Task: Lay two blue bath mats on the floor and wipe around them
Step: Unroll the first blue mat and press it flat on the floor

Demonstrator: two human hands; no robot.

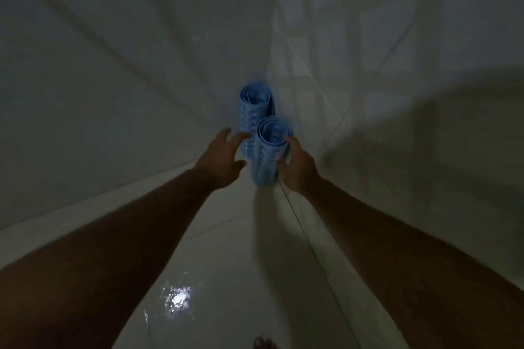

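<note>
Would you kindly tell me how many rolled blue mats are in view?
2. The near mat stands upright in the corner between both hands; the far mat stands just behind it. None seem hidden.

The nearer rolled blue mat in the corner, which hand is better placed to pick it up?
Right. The right hand already has its fingers on the nearer rolled mat; the left hand is open, just short of it.

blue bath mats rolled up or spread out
Rolled up: both blue rubber bath mats stand on end in the corner, spiral ends showing.
</note>
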